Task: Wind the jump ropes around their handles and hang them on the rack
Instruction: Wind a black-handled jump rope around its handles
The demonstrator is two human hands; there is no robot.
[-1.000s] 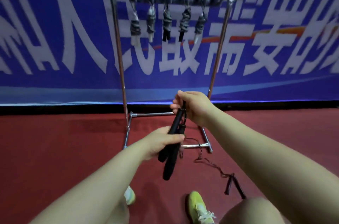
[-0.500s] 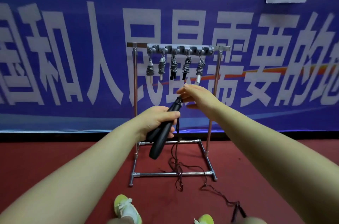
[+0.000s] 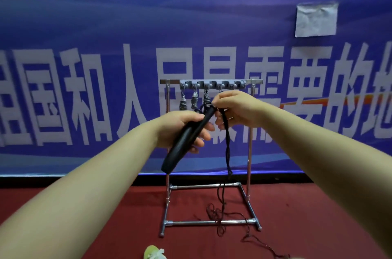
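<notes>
The pair of black, tapered jump-rope handles (image 3: 186,137) is held side by side, slanting from lower left up to upper right, in front of the rack at about chest height in the view. The left hand (image 3: 180,129) grips them around their upper half, fingers curled round the far side and thumb on top. From the handles' upper tips a thin dark twisted cord (image 3: 227,144) loops over and hangs straight down, trailing into a loose tangle on the dark red floor (image 3: 318,216) across the rack's front bar. The right hand (image 3: 237,110) pinches this cord just beside the handle tips, its fingers bent around it.

Behind the hands stands the chrome tubular rack (image 3: 249,152) with a grey hook strip along its top bar. Grey wound jump ropes (image 3: 182,104) hang from the hooks on the left; others are hidden by the right hand. A blue banner with large white characters (image 3: 84,93) fills the background, with a grey patch (image 3: 315,19) stuck near its upper right. A yellow-green shoe (image 3: 153,253) shows at the bottom edge.
</notes>
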